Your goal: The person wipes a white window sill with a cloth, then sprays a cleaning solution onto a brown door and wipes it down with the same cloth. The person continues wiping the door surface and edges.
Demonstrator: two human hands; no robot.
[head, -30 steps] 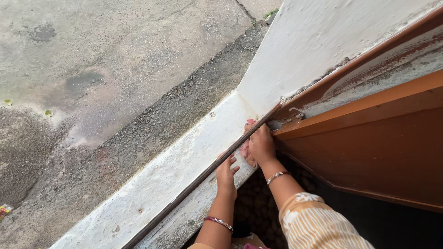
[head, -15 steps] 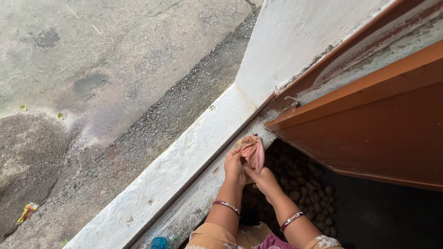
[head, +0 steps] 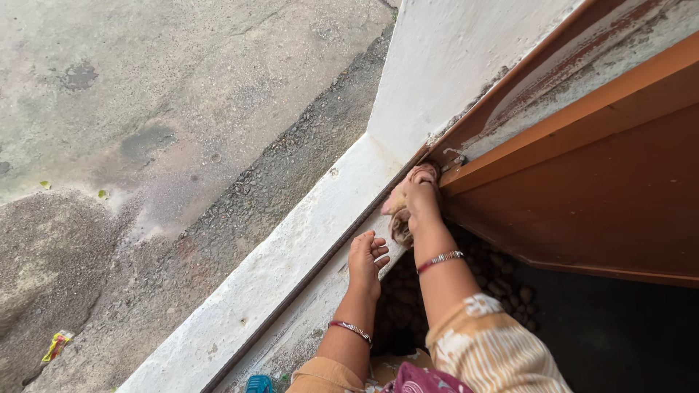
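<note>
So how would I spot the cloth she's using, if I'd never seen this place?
Find the brown wooden door on the right and follow its lower edge to the corner where it meets the white sill. There the right hand presses a crumpled pink cloth into the track. It is the only soft, pink thing among hard plaster and wood.

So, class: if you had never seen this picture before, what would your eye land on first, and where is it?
First, the right hand pressing a pink cloth into the corner where the white sill meets the brown wooden shutter. Just below it, the left hand rests on the sill with fingers spread. To the left lies stained grey concrete ground.
</note>
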